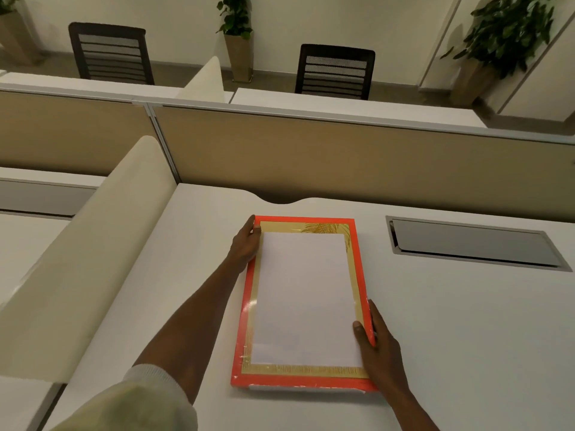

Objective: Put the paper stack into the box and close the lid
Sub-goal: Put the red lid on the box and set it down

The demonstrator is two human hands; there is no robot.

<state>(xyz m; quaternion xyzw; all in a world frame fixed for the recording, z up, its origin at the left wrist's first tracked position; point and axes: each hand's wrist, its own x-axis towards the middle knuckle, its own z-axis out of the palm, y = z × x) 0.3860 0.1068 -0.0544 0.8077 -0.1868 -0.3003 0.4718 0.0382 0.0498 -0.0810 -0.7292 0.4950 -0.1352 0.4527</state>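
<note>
A flat red-orange box (295, 382) with a gold inner border lies lengthwise on the white desk (460, 343) in front of me. A white paper stack (305, 297) rests flat within the gold border. A thin white edge shows under the box's near side. My left hand (245, 245) grips the far left corner of the box, fingers over the rim. My right hand (378, 353) holds the near right edge, with its thumb lying on the paper's corner. I cannot tell whether the paper lies on a closed lid or inside the box.
A grey cable hatch (473, 244) is set into the desk to the right of the box. A cream side divider (93, 259) runs along the left, and a tan partition (342, 163) closes the back. Beyond it stand two chairs and potted plants.
</note>
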